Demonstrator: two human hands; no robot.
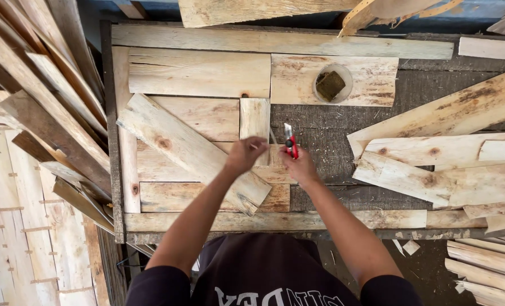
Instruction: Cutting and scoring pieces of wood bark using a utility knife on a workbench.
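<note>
1. We see a round hole [332, 83] cut in a pale board [371, 79] at the top, with a dark block [330, 85] sitting inside it
2. Loose planks [48, 107] crowd the left edge, more boards [433, 175] the right; a bare dark bench strip [320, 141] lies between
3. Our left hand [244, 153] pinches a small nail [254, 147] over an upright short plank [254, 122]
4. Our right hand [299, 165], just beside, grips a red-handled tool [290, 141]

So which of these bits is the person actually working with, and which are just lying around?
In use: left hand on short upright board; right hand holding red-handled tool.
Lying about: diagonal plank, round container, plank pile.
</note>
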